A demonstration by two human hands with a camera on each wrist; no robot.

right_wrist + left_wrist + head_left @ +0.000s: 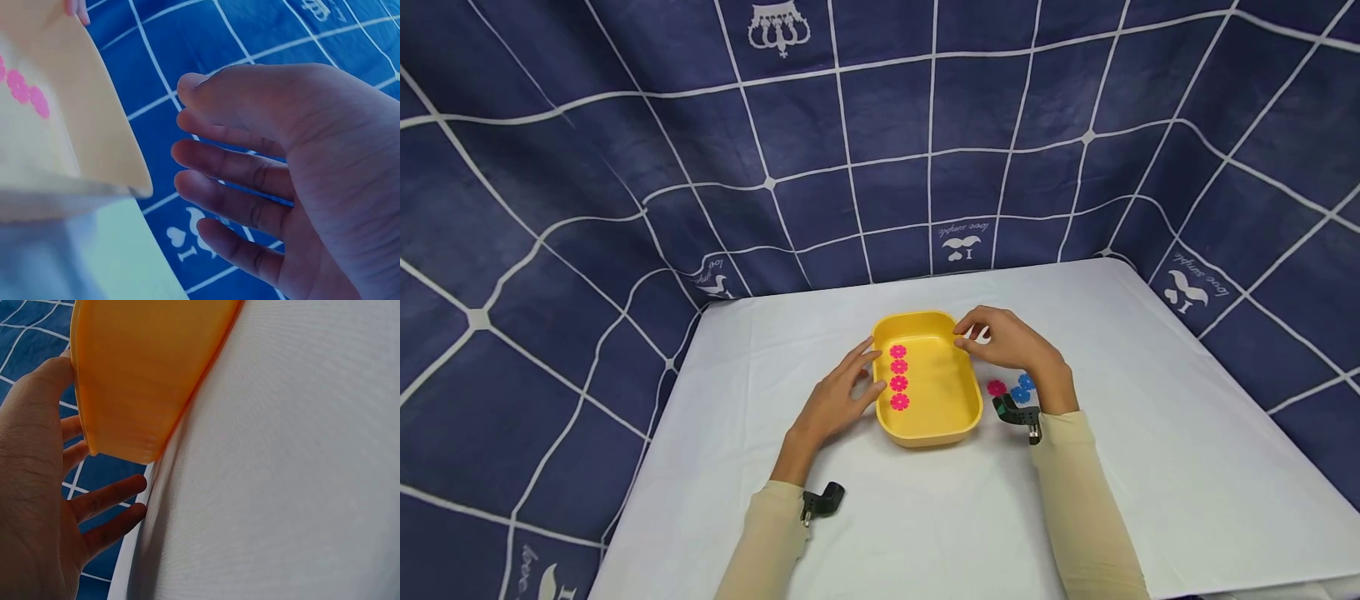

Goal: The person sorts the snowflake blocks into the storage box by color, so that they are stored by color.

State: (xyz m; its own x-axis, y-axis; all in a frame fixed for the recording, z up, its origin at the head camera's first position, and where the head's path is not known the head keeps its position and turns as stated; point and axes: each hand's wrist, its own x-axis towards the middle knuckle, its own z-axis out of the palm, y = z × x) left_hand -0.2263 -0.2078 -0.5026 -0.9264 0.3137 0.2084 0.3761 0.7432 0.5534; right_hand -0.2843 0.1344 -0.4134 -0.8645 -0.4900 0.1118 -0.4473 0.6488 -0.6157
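A yellow rectangular tray (936, 417) stands on the white table, with several pink flower-shaped pieces (898, 383) lined up along the left of its floor. My left hand (838, 396) rests at the tray's left rim, fingers spread, with fingertips and thumb tip reaching over the edge. In the left wrist view, the left hand (59, 481) has two fingers extended below the tray's corner (131, 394). My right hand (1007, 337) hovers at the tray's upper right rim, its fingers loosely bent. The right wrist view shows nothing between the right hand's fingers (203, 150), apart from the tray wall (112, 137).
Right of the tray, close by the right wrist, lie a pink flower piece (996, 388) and some blue flower pieces (1021, 394). White cloth covers the table (925, 525). A dark blue curtain (887, 125) with white grid lines surrounds its back and sides.
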